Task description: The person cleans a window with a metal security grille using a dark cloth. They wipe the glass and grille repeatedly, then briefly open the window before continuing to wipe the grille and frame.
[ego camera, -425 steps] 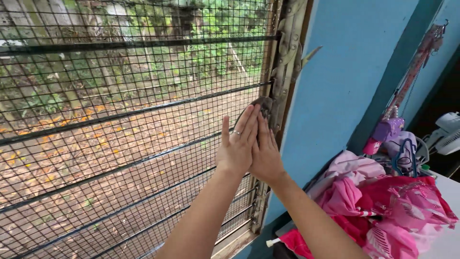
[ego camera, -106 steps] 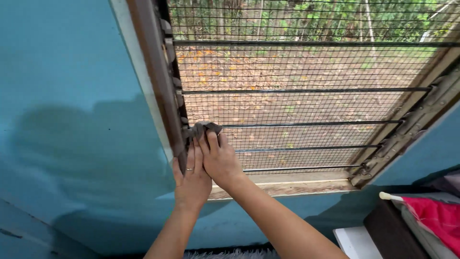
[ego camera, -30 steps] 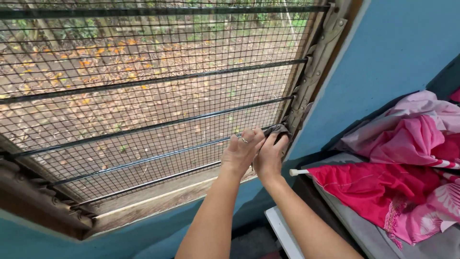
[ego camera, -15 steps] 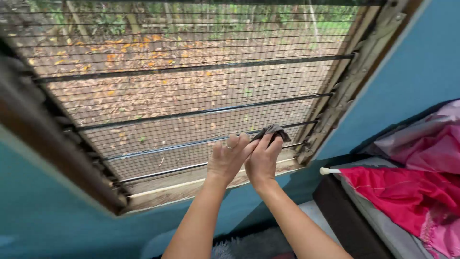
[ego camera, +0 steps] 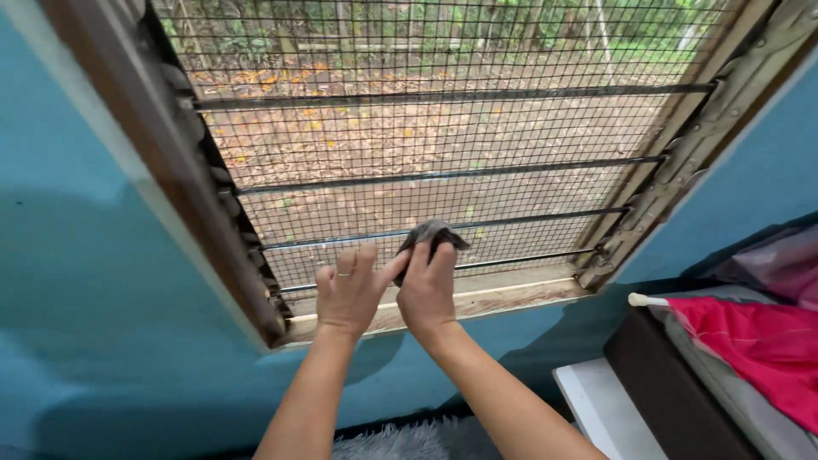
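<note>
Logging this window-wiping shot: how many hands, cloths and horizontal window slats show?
Hands: 2, left hand and right hand
Cloths: 1, grey cloth
Window slats: 4
Total: 7

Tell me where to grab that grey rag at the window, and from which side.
Probably the bunched top of the grey rag, from the room side. The wire mesh blocks the far side, and the rag is pressed against a glass slat under the right hand, so only its crumpled upper fold sticks out free. The left hand lies beside it, thumb near the rag.
</note>
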